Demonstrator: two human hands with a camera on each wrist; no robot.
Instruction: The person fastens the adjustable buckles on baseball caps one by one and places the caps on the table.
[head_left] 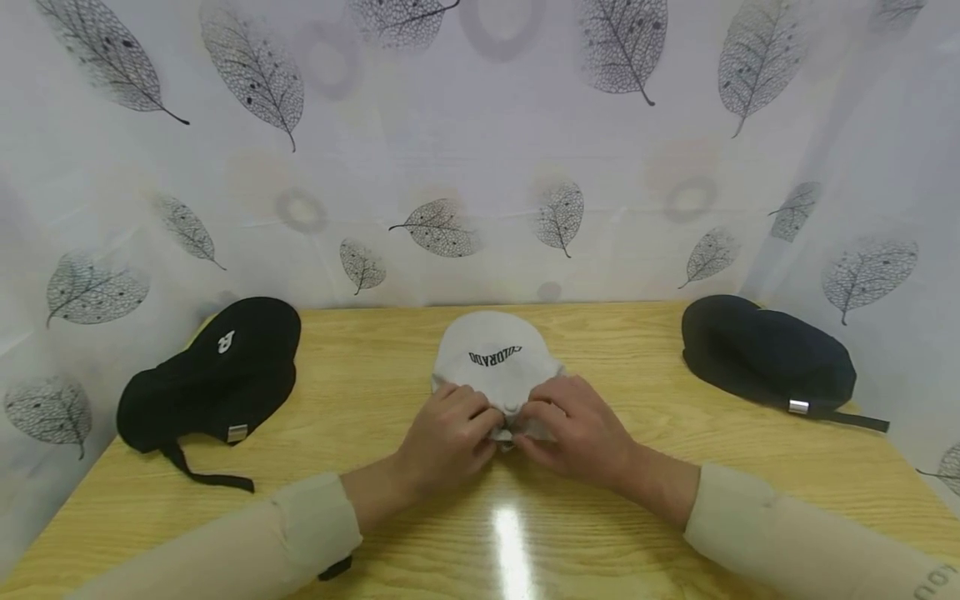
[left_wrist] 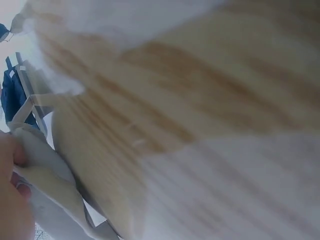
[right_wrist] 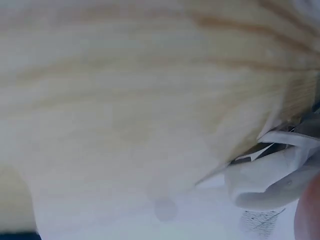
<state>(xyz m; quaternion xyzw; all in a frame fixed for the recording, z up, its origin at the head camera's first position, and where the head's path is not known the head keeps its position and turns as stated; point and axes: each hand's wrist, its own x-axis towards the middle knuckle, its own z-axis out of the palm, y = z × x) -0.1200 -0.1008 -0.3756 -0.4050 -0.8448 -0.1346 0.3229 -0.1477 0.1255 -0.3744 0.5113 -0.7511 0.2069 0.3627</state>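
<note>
A light grey cap (head_left: 495, 379) with dark COLORADO lettering sits mid-table, its crown facing away from me. My left hand (head_left: 450, 429) grips its near edge from the left, fingers curled over the fabric. From the right, my right hand (head_left: 581, 425) pinches the same edge, and the fingertips of both hands nearly meet at the middle. In the left wrist view, fingers (left_wrist: 15, 157) hold the folded edge of the grey cap (left_wrist: 55, 192). The right wrist view shows a strap-like band of the cap (right_wrist: 285, 137) beside part of the hand (right_wrist: 309, 215).
On the left of the wooden table (head_left: 360, 358) lies a black cap (head_left: 258, 375) with a white emblem and loose strap. A dark cap (head_left: 765, 350) with a metal buckle lies at the right. A leaf-print curtain (head_left: 480, 158) hangs behind the table and along its sides.
</note>
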